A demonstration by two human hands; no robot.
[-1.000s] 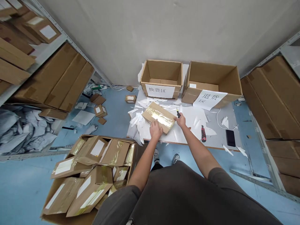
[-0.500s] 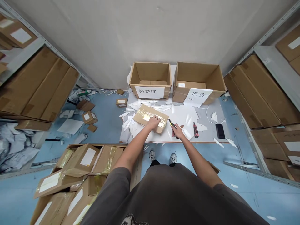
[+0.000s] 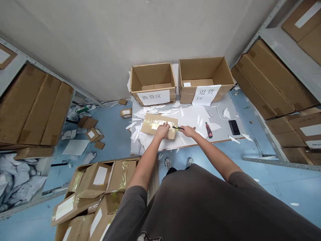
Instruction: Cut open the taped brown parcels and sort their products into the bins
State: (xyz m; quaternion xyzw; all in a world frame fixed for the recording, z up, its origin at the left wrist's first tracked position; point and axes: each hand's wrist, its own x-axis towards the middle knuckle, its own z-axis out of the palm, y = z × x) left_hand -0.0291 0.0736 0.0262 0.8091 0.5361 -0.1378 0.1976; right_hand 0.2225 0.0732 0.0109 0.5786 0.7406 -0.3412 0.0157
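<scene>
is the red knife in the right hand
No, the red knife lies on the table; the right hand holds another knife.

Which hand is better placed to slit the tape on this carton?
Probably the right hand: it grips the cutter, its tip at the right end of the carton. The left hand rests on the carton's top, apparently steadying it.

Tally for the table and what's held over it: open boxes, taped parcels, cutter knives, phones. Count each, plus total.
Open boxes: 2 (left box, right box)
Taped parcel: 1
Cutter knives: 2 (black-and-yellow knife in the right hand, red knife lying loose)
Phone: 1
Total: 6
</scene>
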